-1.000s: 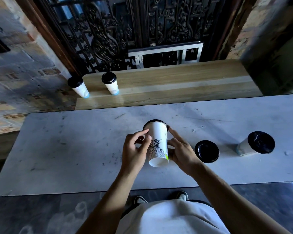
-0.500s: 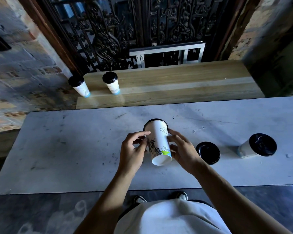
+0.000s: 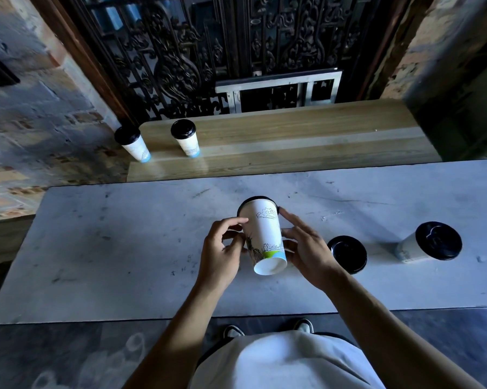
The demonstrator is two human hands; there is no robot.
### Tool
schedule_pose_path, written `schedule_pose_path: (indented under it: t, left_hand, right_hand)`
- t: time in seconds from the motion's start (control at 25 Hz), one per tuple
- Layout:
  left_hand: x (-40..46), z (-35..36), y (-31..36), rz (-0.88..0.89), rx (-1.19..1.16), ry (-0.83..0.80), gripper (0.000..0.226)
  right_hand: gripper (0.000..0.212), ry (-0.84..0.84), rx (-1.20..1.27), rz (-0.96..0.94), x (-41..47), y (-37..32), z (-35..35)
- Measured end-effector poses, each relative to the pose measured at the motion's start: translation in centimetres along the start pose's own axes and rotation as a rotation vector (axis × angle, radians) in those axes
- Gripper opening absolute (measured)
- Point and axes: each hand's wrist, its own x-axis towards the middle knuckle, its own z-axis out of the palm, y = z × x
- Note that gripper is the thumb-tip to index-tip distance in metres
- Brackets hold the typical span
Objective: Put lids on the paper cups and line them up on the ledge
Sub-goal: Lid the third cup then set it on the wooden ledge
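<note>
- So far I count two lidded cups (image 3: 186, 138) standing upright on the wooden ledge (image 3: 306, 130), near its left end, close together but not touching.
- Between my hands a third paper cup (image 3: 264, 234) is tipped away from me above the marble counter (image 3: 110, 248), its black lid (image 3: 253, 198) on the far end.
- My left hand (image 3: 222, 254) pinches the cup's side; my right hand (image 3: 306, 248) cradles the other side with curled fingers, one fingertip at the lid's rim.
- I judge the lid is being pressed home; whether it is fully seated I cannot tell.
- Left to place: this cup, plus two more black-lidded ones (image 3: 347, 254) on the counter to my right.
</note>
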Motion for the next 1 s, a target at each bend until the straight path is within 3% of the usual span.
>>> schedule_pose_path:
  t: [0.2,0.48,0.6,0.8,1.0]
  left_hand:
    - [-0.28,0.38,0.27,-0.077,-0.059,0.007,0.011]
    - [-0.38,0.26,0.06,-0.167,-0.038,-0.006,0.017]
    - [-0.68,0.23,0.02,-0.163,-0.005,-0.025,0.009]
    - [-0.86,0.36,0.05,-0.158,0.005,-0.001,0.032]
    - [-0.92,-0.16,0.06,-0.002,0.102,0.011,0.052]
  right_hand:
    - [0.05,-0.031,-0.004,-0.03,-0.56,-0.08,0.1]
    - [0.043,-0.006,0.058,0.025,-0.35,0.57,-0.29]
    - [0.046,-0.115,0.118,0.079,-0.82,0.39,-0.2]
    - [0.051,-0.152,0.111,0.114,-0.69,0.71,-0.1]
    - [0.065,-0.173,0.124,0.106,-0.55,0.54,0.05]
